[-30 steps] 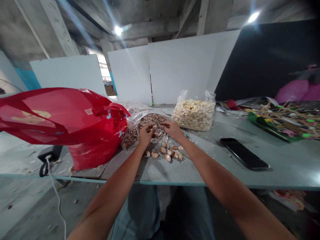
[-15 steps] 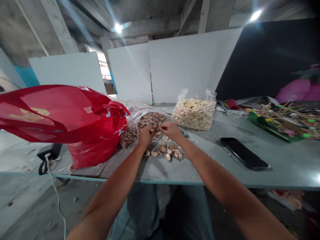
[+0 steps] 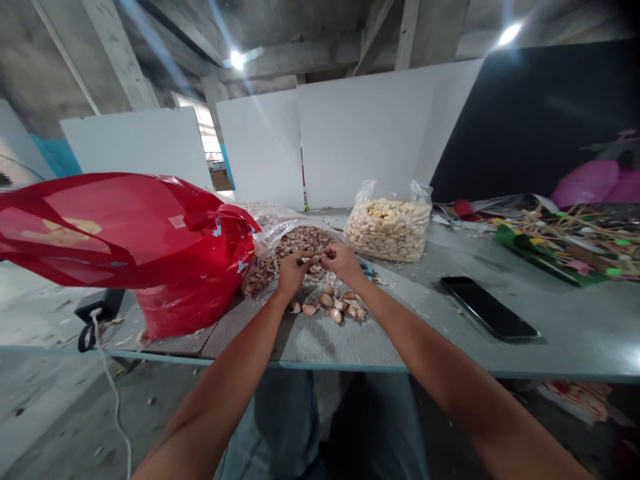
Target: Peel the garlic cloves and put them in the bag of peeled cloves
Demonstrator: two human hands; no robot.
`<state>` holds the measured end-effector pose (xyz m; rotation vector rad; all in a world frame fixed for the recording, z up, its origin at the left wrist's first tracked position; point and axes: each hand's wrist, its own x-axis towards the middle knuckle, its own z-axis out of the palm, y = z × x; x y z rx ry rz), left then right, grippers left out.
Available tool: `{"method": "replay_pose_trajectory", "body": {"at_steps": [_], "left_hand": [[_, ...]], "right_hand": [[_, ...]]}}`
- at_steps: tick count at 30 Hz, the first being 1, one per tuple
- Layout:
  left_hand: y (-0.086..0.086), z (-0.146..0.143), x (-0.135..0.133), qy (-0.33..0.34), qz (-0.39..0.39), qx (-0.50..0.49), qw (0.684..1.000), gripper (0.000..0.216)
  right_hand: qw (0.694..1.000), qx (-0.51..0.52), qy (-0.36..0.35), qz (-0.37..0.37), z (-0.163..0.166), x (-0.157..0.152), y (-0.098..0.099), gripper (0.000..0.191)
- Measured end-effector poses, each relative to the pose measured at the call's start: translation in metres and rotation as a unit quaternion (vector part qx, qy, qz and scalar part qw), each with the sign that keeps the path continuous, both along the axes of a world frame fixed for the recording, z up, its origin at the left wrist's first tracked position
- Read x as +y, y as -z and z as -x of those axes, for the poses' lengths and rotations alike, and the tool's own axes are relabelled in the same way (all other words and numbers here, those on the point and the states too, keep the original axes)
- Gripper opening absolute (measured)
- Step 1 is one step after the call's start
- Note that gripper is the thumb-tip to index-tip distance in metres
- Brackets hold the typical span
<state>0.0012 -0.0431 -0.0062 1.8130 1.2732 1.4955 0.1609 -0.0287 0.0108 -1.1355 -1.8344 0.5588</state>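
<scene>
left hand [image 3: 291, 270]: is pinching the garlic clove [image 3: 315, 255] from 9 o'clock.
right hand [image 3: 344, 261]: is pinching the same piece from 3 o'clock, equally near.
garlic clove: is hanging over the bag of skins [image 3: 273, 263]; its axis is too small to tell.
loose cloves [image 3: 334, 307]: are lying at 6 o'clock on the bench [image 3: 550, 333].
open room: red bag [image 3: 165, 253] is crowding 9 o'clock; phone [image 3: 487, 308] is lying well apart.

Whatever sits between the fingertips of my left hand [image 3: 291, 270] and my right hand [image 3: 343, 261] is too small to make out. Both hands cover the near edge of the clear bag [image 3: 293, 241]; whether its brown fill is skins or cloves is too blurred to tell. Left of that bag, the red plastic bag [image 3: 150, 240] hides its side and runs out of view.
</scene>
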Motion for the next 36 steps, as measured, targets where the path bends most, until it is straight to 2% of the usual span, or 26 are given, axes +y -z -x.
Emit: {"method": "replay_pose_trajectory", "body": {"at_steps": [3,5,7,11,14,17,20,24,29,32,36], "left_hand": [[-0.002,-0.003,0.002,0.039,0.042,-0.127,0.990,0.040],[-0.003,-0.004,0.003,0.054,0.049,-0.199,0.977,0.047],[-0.003,-0.004,0.003,0.072,0.057,-0.266,0.959,0.048],[-0.004,-0.004,-0.001,0.115,0.099,-0.348,0.925,0.050],[-0.005,-0.005,-0.004,0.128,0.116,-0.351,0.920,0.051],[-0.006,-0.006,-0.004,0.129,0.127,-0.341,0.922,0.050],[-0.005,-0.006,-0.004,0.147,0.155,-0.316,0.925,0.049],[-0.003,-0.004,-0.004,0.173,0.172,-0.291,0.925,0.050],[-0.004,-0.004,-0.005,0.168,0.170,-0.283,0.929,0.056],[-0.004,-0.004,-0.004,0.159,0.151,-0.291,0.931,0.058],[-0.002,-0.003,-0.001,0.139,0.127,-0.276,0.943,0.060]], "right_hand": [[0.982,0.148,-0.052,0.103,0.000,0.006,0.004,0.012],[0.970,0.195,-0.058,0.134,-0.002,0.009,0.006,0.009],[0.974,0.186,-0.042,0.123,-0.006,0.011,0.009,0.009],[0.995,0.094,0.005,0.031,-0.016,0.016,0.014,0.011],[0.995,0.100,-0.012,-0.010,-0.015,0.016,0.012,0.015],[0.984,0.150,-0.099,-0.002,-0.008,0.011,0.010,0.030],[0.978,0.137,-0.158,-0.002,-0.002,0.005,0.009,0.034],[0.986,0.070,-0.108,-0.103,-0.004,-0.001,0.003,0.021],[0.973,-0.029,-0.052,-0.222,-0.007,-0.011,-0.007,0.010],[0.971,-0.027,-0.049,-0.231,-0.006,-0.011,-0.006,0.012],[0.980,0.026,-0.073,-0.181,-0.005,-0.006,-0.002,0.024]]}}
